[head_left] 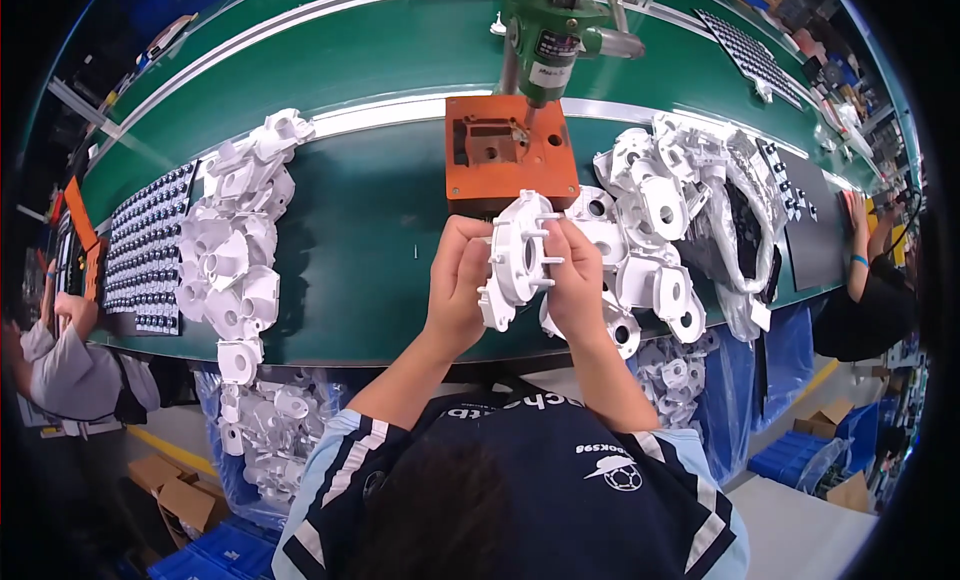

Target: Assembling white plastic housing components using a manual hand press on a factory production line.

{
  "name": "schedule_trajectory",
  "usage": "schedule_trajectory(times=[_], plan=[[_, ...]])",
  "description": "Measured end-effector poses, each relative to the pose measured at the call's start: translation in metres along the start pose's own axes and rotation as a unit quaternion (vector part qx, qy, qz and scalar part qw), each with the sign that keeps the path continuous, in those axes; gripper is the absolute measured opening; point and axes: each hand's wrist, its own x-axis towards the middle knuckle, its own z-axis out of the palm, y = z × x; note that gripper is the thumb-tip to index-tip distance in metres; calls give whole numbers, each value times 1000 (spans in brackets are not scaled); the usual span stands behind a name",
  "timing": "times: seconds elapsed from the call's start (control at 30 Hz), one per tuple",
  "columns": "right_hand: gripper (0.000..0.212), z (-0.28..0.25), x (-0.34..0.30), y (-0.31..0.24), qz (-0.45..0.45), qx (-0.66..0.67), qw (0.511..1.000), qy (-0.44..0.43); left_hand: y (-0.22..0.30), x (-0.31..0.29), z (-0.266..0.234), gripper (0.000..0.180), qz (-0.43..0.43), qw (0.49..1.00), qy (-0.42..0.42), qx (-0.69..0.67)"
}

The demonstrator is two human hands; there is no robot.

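Between my two hands is a white plastic housing (520, 250) with a round opening and several thin posts sticking out on its right side. My left hand (461, 285) is closed on its left edge. The fingers of my right hand (574, 280) grip it from the right, by the posts. Just beyond the housing sits an orange fixture block (512, 160) with a recessed pocket and holes. A green hand press (556, 40) stands over the block, its spindle coming down at the pocket's right side.
White housings are piled left (235, 240) and right (655, 220) on the green bench (350, 250). A tray of small black parts (150, 250) lies far left. Bags of housings (275, 430) hang below the bench edge. Co-workers' arms (70, 320) show at both sides.
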Motion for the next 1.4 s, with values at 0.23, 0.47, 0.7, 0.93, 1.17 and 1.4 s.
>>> schedule_trajectory(times=[0.23, 0.47, 0.7, 0.93, 1.17, 1.4], plan=[[18, 0, 0, 17, 80, 168, 983, 4, -2, -16, 26, 55, 43, 976, 38, -209], [41, 26, -14, 22, -15, 105, 993, 58, -25, -26, 30, 72, 93, 984, 145, -52], [37, -30, -14, -19, 4, -35, 999, -23, 0, 17, 21, 49, 122, 980, 149, -43], [21, -259, 2, -56, -14, -674, 675, 299, 22, 84, -35, 40, 109, 839, 77, 528], [17, -286, 0, -48, 57, -658, 712, 237, -8, 126, -33, 53, 277, 593, -98, 749], [16, -314, -1, -45, 37, -684, 700, 202, -17, 124, -24, 43, 383, 602, -111, 692]])
